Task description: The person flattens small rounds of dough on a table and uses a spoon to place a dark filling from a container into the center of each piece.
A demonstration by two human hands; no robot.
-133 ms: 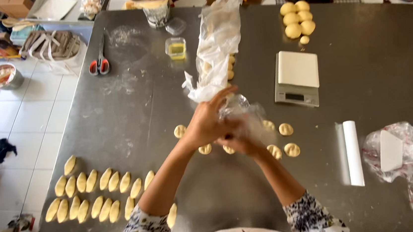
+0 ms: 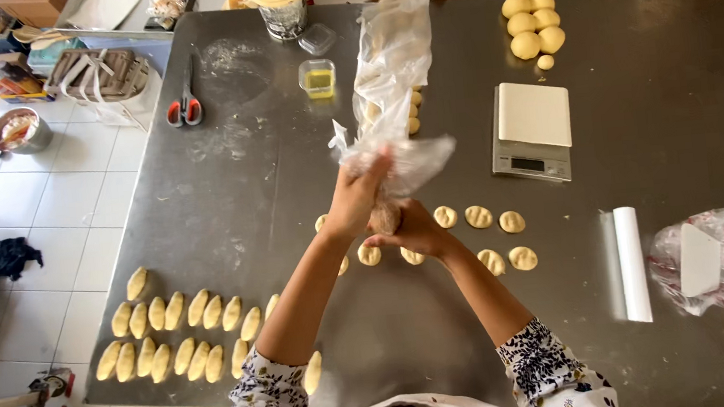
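Head view: left hand grip pinches clear plastic bag; right hand cups dough.

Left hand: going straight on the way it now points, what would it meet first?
The left hand points up-table, gripping the clear plastic bag. Past the bag, the first thing in line looks like the row of dough pieces behind it, then the metal tin; depth is unclear.

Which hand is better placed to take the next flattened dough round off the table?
Right, probably. The right hand sits beside the flattened dough rounds, though it cups a small lump. The left hand is shut round the plastic bag.
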